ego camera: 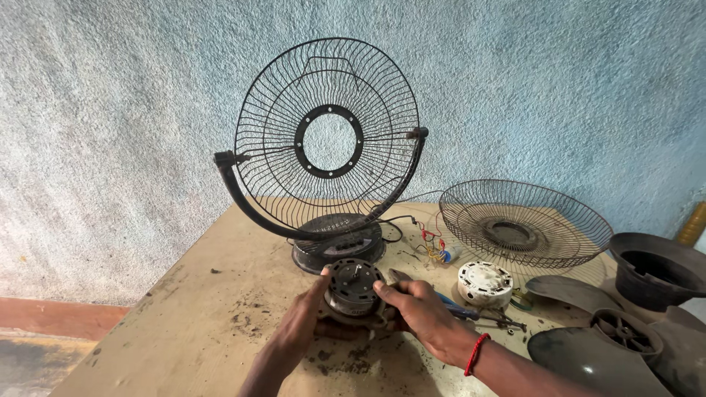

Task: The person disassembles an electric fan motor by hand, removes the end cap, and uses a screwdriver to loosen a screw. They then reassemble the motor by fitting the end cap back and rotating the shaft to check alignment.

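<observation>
Both hands grip a round grey fan motor (353, 287) just above the wooden table (213, 316). My left hand (303, 322) clasps its left side and underside. My right hand (423, 312), with a red band at the wrist, closes over its right side. The motor's face with its short shaft points up toward me. Right behind it stands a fan base (338, 246) with a curved black bracket carrying an upright wire rear guard (327, 132).
A loose wire front guard (526, 224) lies at the right. Near it are a white round cover (485, 281), coloured wires (434, 246), a blue-handled tool (460, 309), a black fan blade (610, 345) and a black housing (654, 272). A blue textured wall rises behind.
</observation>
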